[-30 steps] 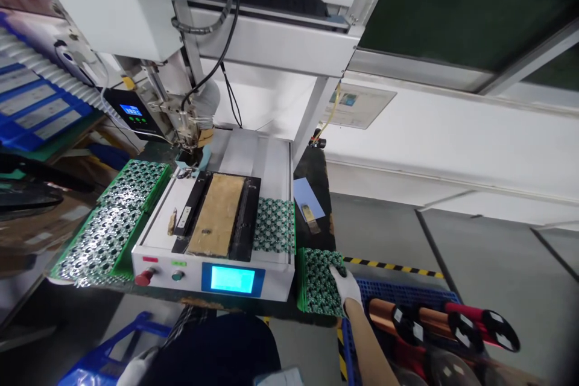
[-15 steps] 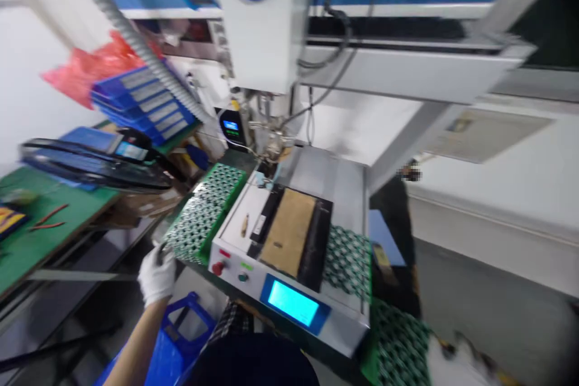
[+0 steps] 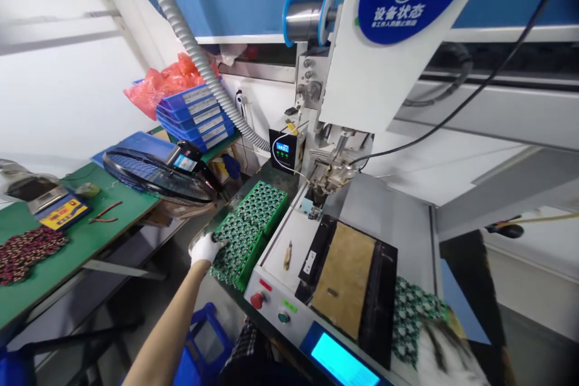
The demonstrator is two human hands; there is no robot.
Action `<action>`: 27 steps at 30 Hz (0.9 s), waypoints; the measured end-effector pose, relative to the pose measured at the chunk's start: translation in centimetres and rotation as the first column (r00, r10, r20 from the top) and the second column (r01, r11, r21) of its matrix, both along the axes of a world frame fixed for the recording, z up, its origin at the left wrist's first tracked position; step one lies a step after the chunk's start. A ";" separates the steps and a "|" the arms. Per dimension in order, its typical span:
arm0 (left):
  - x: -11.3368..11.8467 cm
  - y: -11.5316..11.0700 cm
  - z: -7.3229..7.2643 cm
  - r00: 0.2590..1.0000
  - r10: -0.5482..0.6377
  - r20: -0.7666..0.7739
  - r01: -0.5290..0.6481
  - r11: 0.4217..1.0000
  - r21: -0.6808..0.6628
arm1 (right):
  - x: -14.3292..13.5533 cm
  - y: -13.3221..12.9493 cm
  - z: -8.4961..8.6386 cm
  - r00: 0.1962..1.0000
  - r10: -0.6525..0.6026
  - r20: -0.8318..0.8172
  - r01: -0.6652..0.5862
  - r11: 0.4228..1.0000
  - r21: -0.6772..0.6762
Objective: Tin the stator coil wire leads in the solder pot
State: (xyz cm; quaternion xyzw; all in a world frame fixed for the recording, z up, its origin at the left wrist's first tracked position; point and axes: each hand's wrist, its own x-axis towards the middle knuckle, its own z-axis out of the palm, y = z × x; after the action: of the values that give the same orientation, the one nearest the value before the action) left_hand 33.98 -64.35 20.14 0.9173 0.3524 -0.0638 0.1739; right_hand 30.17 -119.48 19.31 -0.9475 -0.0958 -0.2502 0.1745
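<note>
Moved: since half a second ago the view swung further left, and the left hand (image 3: 205, 248) went from the near corner of the green boards up onto the near stack itself.
Left hand: white glove, laid on the near-left edge of the near board stack (image 3: 235, 247), fingers curled over that edge – gripping it as far as I can tell.
Right hand: not in view now; a second ago it lay on another stack at the machine's right.
Board stacks: two on the left of the machine, the near one under the hand and a far stack (image 3: 263, 205) just behind it, touching end to end. A third green batch (image 3: 409, 313) shows at the machine's right, blurred and partly hidden by the black fixture.
Machine: one white unit (image 3: 289, 235) with one red button (image 3: 257, 300), one green button (image 3: 283, 316) and one blue screen (image 3: 339, 365) – screen cut off by the bottom edge.
Fixture: one black frame (image 3: 350, 277) holding a tan plate.
Solder reel: one (image 3: 310, 17), on top of the head.
Left bench: one fan guard (image 3: 156, 175), a stack of blue bins (image 3: 196, 114), one red bag behind them.
Hard to make out: lower right corner is smeared; can't tell what's there.
</note>
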 end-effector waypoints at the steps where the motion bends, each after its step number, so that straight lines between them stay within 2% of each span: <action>1: -0.4 0.2 0.7 1.000 0.018 0.016 -0.018 1.000 -0.003 | 0.4 1.7 1.0 0.996 0.048 -0.070 -0.044 0.997 0.062; 2: -0.9 0.2 1.5 0.999 0.038 0.036 -0.038 0.999 -0.010 | 0.7 3.6 2.1 0.982 0.094 -0.162 -0.064 0.981 0.184; 3: -1.5 -0.1 2.3 0.997 0.055 0.062 -0.053 0.998 -0.023 | 1.1 5.7 3.1 0.957 0.134 -0.258 -0.030 0.928 0.371; 4: -2.0 -0.7 3.1 0.994 0.064 0.093 -0.060 0.997 -0.043 | 1.4 7.9 4.0 0.920 0.183 -0.346 0.053 0.818 0.572; 5: -2.4 -1.6 3.8 0.989 0.065 0.132 -0.057 0.996 -0.065 | 1.8 10.2 4.8 0.893 0.190 -0.409 0.208 0.630 0.748; 6: -2.7 -2.9 4.3 0.983 0.055 0.175 -0.038 0.995 -0.096 | 2.2 12.4 5.5 0.867 0.240 -0.437 0.236 0.573 0.785; 8: -2.7 -6.8 4.8 0.966 0.001 0.260 0.051 0.980 -0.191 | 3.2 16.1 6.3 0.832 0.339 -0.439 0.237 0.498 0.834; 10: -2.0 -11.9 4.9 0.938 -0.087 0.335 0.191 0.938 -0.291 | 4.4 18.3 6.6 0.824 0.404 -0.397 0.227 0.406 0.885; 11: -1.6 -14.6 4.9 0.919 -0.139 0.370 0.267 0.908 -0.323 | 5.2 18.7 6.6 0.835 0.396 -0.383 0.237 0.370 0.898; 14: -0.1 -21.2 5.0 0.844 -0.293 0.449 0.458 0.831 -0.317 | 7.5 16.9 6.1 0.880 0.286 -0.379 0.296 0.292 0.909; 16: 0.7 -23.8 4.9 0.787 -0.400 0.470 0.560 0.784 -0.269 | 9.0 14.5 5.6 0.895 0.219 -0.388 0.333 0.248 0.909; 19: 1.7 -25.5 4.5 0.693 -0.558 0.456 0.683 0.711 -0.168 | 10.6 11.5 4.7 0.891 0.197 -0.410 0.371 0.206 0.905; 22: 2.4 -26.3 4.0 0.621 -0.665 0.414 0.756 0.647 -0.094 | 11.2 10.5 4.2 0.882 0.206 -0.423 0.386 0.199 0.901; 27: 3.0 -27.3 3.6 0.588 -0.729 0.351 0.784 0.620 -0.025 | 11.2 10.5 3.7 0.883 0.195 -0.428 0.389 0.209 0.897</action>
State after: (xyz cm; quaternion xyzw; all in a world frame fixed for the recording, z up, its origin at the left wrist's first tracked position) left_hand 36.93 -91.68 23.69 0.9581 -0.1115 -0.0196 0.2631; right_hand 41.37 -108.97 23.04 -0.6580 0.1882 -0.0358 0.7282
